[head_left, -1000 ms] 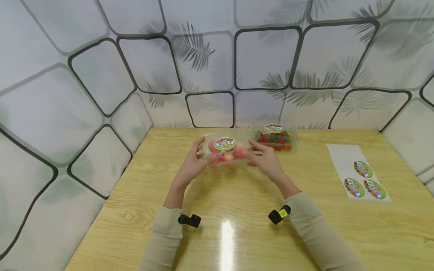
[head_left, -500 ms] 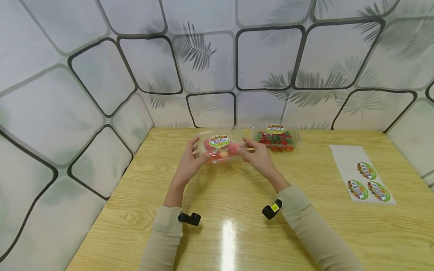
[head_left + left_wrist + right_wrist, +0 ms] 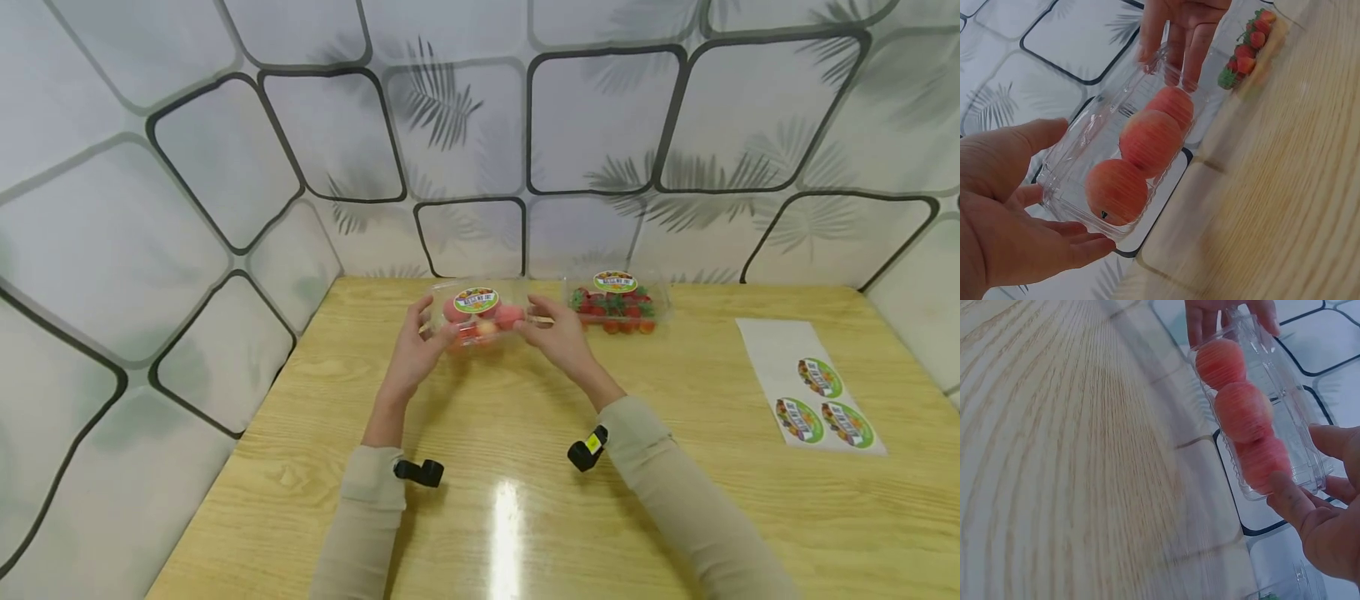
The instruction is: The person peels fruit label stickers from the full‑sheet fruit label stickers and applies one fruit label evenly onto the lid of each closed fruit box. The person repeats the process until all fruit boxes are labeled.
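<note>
Between both hands is a clear plastic clamshell box (image 3: 442, 293) of peaches (image 3: 1150, 142), with an oval fruit label (image 3: 476, 300) on its lid. My left hand (image 3: 412, 346) grips the box's left end, thumb on the near side. At the opposite end, my right hand (image 3: 561, 340) holds it, its thumb near the front corner and fingers behind. The right wrist view shows the right fingers (image 3: 1291, 499) along the box's edge. The box is near the back of the wooden table, close to the wall.
A second clear box (image 3: 660, 300) holds strawberries and carries the same kind of label, right of the peach box. A white sticker sheet (image 3: 772, 342) with 3 oval labels lies on the table's (image 3: 675, 517) right side. A patterned wall (image 3: 465, 237) bounds the back and left.
Both hands have carried the peach box a little to the left and toward the back wall, still holding it at both ends. The view has shifted slightly.
</note>
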A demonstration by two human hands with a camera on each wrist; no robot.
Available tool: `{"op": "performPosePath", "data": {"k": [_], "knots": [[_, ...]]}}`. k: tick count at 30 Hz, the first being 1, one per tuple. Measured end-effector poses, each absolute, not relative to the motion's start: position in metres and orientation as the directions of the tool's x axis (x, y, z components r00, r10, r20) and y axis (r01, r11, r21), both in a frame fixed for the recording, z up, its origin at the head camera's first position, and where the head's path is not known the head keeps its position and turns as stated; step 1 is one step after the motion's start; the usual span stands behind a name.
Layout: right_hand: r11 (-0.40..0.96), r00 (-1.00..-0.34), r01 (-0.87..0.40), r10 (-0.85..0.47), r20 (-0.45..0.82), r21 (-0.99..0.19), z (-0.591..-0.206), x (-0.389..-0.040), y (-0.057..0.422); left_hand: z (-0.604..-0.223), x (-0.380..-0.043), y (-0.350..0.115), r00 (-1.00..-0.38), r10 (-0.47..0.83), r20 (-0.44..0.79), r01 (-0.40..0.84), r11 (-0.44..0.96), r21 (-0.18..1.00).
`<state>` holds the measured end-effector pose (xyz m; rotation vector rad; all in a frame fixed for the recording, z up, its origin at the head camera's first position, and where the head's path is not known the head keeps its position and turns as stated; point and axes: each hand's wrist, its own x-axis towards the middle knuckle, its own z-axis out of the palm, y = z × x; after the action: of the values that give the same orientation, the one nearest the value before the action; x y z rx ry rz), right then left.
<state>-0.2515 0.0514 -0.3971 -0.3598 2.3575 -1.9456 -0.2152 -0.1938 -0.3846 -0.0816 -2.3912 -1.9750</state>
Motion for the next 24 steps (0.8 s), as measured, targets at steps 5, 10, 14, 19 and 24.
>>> {"op": "performPosePath", "data": {"k": [5, 10, 14, 19, 24], "knots": [[0.159, -0.966, -0.153, -0.234, 0.113, -0.975, -0.397, -0.258, 0.043, -0.386, -0.220, -0.197, -0.999, 0.008, 0.048, 0.048, 0.203, 0.978], [0.221, -0.968, -0.164, -0.224, 0.114, -0.961, -0.398, -0.260, 0.037, -0.390, -0.223, -0.196, -0.998, -0.011, 0.056, 0.052, 0.219, 0.974], [0.275, -0.971, -0.186, -0.196, 0.135, -0.943, -0.401, -0.263, 0.033, -0.392, -0.225, -0.196, -0.998, -0.041, 0.055, 0.044, 0.243, 0.969], [0.237, -0.977, -0.169, -0.170, 0.130, -0.957, -0.403, -0.265, 0.030, -0.394, -0.228, -0.197, -0.995, -0.085, 0.053, 0.032, 0.227, 0.973], [0.143, -0.984, -0.124, -0.147, 0.103, -0.982, -0.408, -0.267, 0.026, -0.397, -0.228, -0.195, -0.989, -0.129, 0.074, 0.048, 0.196, 0.979]]}}
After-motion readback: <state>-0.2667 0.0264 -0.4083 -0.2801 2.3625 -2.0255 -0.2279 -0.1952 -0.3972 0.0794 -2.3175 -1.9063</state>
